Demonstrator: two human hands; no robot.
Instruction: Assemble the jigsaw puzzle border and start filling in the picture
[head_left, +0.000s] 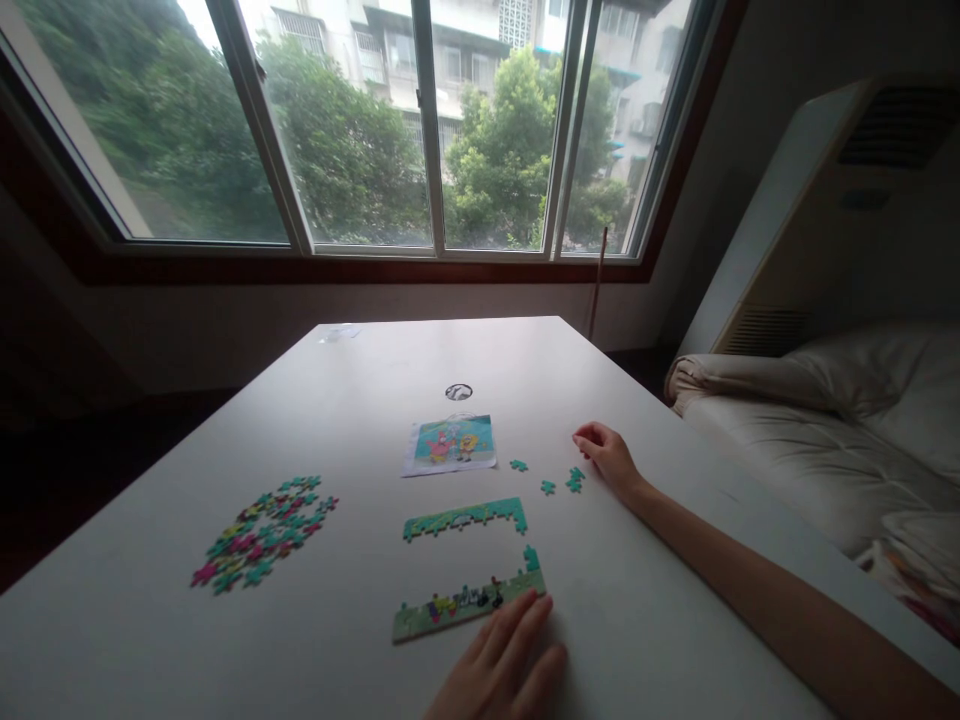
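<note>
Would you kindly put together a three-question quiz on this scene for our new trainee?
1. What does the left hand touch?
2. True or false: the picture sheet lies beyond the upper puzzle strip, toward the window.
3. Which is nearest the right hand?
A) the large mixed pile
B) the loose teal pieces
C) the lower puzzle strip

Key: 1. The lower puzzle strip. 2. True. 3. B.

White table (352,400), jigsaw heap (249,543) at left, printed picture sheet (454,443), two assembled puzzle strips (465,517), stray teal pieces (548,487)
</note>
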